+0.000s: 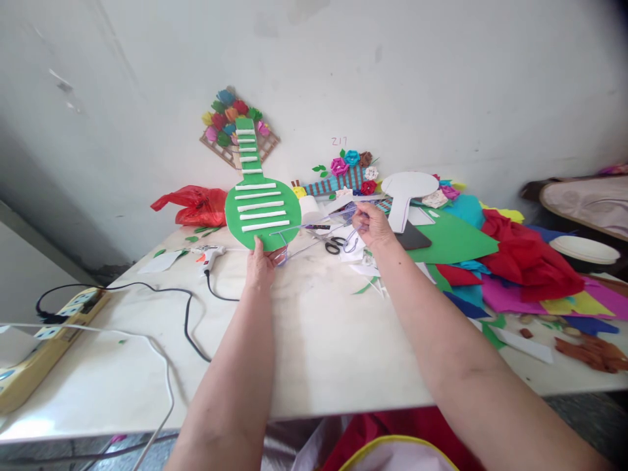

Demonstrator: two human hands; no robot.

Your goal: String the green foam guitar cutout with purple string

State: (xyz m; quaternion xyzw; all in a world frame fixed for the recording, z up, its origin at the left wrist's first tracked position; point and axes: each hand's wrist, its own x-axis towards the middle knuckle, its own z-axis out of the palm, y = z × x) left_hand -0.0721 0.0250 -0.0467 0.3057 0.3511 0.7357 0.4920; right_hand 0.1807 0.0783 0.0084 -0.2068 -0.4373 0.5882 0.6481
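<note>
My left hand (261, 263) grips the lower edge of a green paddle-shaped cutout (296, 210), a round body with a straight neck, held upright above the table. White rolled strips (263, 216) lie across its body and neck in rows. My right hand (371, 224) is closed on a thin purple-white string (314, 247), which runs across to the cutout's lower right edge near my left fingers. Black-handled scissors (334, 245) rest on the table between my hands.
A white glue gun (210, 256) lies at left, its cord near a power strip (73, 320). Behind stand a paper-flower lattice (220, 147) and a white paddle-shaped cutout (405, 190). Red crepe paper (524, 261) and coloured sheets are heaped at right; a red plastic bag (196, 204) sits at back left.
</note>
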